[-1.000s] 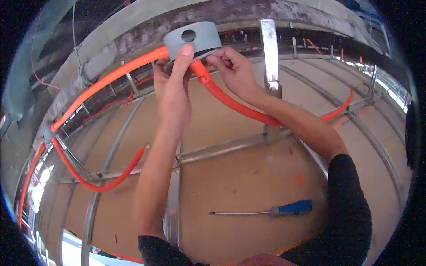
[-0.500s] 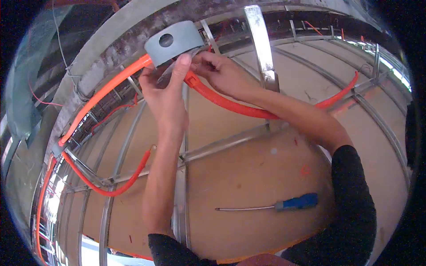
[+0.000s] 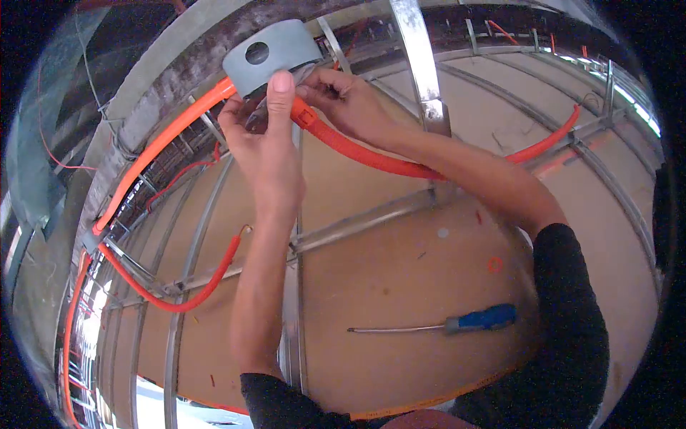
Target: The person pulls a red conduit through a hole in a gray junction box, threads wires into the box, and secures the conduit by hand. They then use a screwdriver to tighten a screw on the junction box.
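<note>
A grey round junction box (image 3: 275,53) with a hole in its side hangs at the top. An orange conduit (image 3: 168,139) enters its left side, and a red corrugated conduit (image 3: 364,159) runs from its underside to the right. Just below the box, my left hand (image 3: 264,132) is closed on a thin clear piece, its thumb raised against the box's lower edge. My right hand (image 3: 346,104) is pinched beside the box's lower right, above the red conduit; what its fingertips hold is hidden.
A blue-handled screwdriver (image 3: 480,319) lies on the brown board (image 3: 400,286) below. Metal channels (image 3: 364,220) cross the boards. Another red conduit (image 3: 189,304) curves at the left, near a small grey box (image 3: 93,239). A shiny metal strip (image 3: 418,57) hangs at the top.
The view has shifted slightly, so the box and hands appear a little further left. My left thumb has moved up along the box's lower edge. Both hands stay at its underside.
</note>
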Action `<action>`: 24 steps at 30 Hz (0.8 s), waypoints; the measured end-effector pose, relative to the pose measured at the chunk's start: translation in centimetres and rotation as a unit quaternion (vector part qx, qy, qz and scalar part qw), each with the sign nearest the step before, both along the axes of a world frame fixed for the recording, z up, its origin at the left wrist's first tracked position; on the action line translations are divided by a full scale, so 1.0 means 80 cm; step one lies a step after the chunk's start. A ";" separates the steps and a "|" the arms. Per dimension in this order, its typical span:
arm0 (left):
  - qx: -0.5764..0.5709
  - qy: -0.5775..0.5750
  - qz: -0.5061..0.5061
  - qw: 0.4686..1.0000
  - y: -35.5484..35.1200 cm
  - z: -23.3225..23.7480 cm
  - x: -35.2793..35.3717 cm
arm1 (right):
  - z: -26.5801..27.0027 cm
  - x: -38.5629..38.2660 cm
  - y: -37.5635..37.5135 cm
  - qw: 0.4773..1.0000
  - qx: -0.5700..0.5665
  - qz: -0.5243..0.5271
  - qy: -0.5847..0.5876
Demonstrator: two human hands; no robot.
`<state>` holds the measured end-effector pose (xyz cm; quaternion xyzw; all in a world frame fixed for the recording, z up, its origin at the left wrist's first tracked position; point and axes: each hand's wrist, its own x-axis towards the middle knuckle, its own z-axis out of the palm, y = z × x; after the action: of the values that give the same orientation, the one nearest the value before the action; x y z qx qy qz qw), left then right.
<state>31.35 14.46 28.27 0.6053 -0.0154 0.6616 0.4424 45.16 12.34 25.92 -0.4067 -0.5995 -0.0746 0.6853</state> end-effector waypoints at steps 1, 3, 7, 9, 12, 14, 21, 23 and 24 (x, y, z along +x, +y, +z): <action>0.000 0.002 0.000 1.000 0.000 -0.001 0.001 | 0.001 0.000 0.000 1.000 0.010 -0.019 -0.008; 0.007 -0.003 -0.016 1.000 0.003 -0.001 0.003 | 0.004 0.001 0.002 0.999 0.021 -0.036 -0.016; 0.010 0.010 -0.034 0.999 0.007 -0.005 0.003 | 0.003 0.001 0.007 0.999 0.039 0.006 0.026; -0.008 0.003 -0.054 0.999 0.015 -0.007 0.005 | 0.001 0.001 0.008 0.998 0.055 -0.006 0.038; -0.021 0.003 -0.109 0.994 0.017 -0.005 0.001 | 0.001 0.005 0.011 0.998 0.041 0.011 0.045; -0.028 0.001 -0.145 0.989 0.015 -0.002 -0.003 | -0.003 0.011 0.021 0.991 0.102 0.072 0.035; 0.018 0.051 -0.197 0.979 0.035 -0.002 -0.012 | 0.000 0.020 0.003 0.997 0.067 0.047 -0.014; 0.020 0.059 -0.188 0.980 0.040 -0.005 -0.014 | 0.003 0.023 -0.006 0.999 -0.011 0.043 -0.028; 0.020 0.069 -0.180 0.981 0.041 -0.006 -0.015 | 0.006 0.020 -0.013 0.999 -0.011 0.044 -0.029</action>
<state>30.15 17.76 27.79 0.6457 -0.1071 0.5275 0.5416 46.79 11.29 26.44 -0.3854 -0.6372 -0.0497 0.6655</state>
